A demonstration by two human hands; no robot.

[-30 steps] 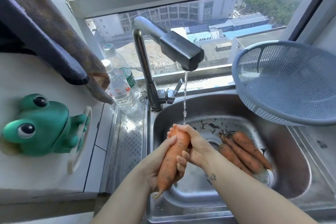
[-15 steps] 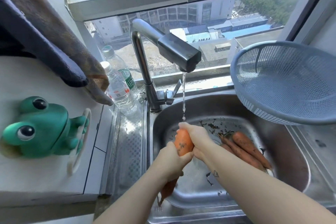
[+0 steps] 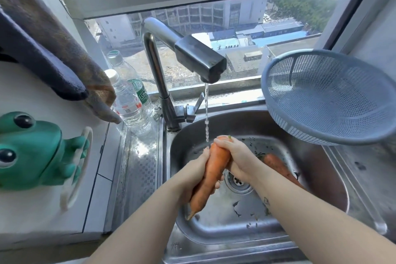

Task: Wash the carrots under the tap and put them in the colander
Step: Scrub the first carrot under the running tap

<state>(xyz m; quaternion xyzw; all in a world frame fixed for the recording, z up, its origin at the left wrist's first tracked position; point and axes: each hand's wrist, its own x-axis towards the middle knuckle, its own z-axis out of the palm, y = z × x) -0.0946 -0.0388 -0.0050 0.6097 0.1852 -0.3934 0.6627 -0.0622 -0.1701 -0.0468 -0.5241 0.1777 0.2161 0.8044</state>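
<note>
Carrot (image 3: pixel 214 169) is up in both hands over the sink, right under the running water. Left hand (image 3: pixel 196 170) is wrapped round the middle of the carrot from the left side, fingers curled underneath. Right hand (image 3: pixel 237 156) is closed over the thick top end, fingertips hooked over it. So both are gripping it, not loose. The carrot runs at a slant: fat end far and up, thin tip pointing near and down, sticking out below the left hand.

A thin water stream (image 3: pixel 206 113) lands just about where the left fingers meet the fat end. It comes from the steel tap (image 3: pixel 192 55), whose boxy spout reaches out to the right over the basin.

Under the hands there's the drain (image 3: pixel 237 184), with dark bits of dirt and leaf scattered across the bottom of the sink (image 3: pixel 321 180). A second carrot (image 3: pixel 278 167) lies on the sink floor to the right, partly hidden behind the right forearm, so I can't tell if there are more next to it.

The blue colander (image 3: pixel 330 96) sits at the far right, tilted, overhanging the sink's far right rim. On the left, two water bottles (image 3: pixel 128 105) stand just beside the tap base. A green frog holder (image 3: pixel 32 150) sticks on the left wall, and a dark cloth (image 3: pixel 42 45) hangs above it.
</note>
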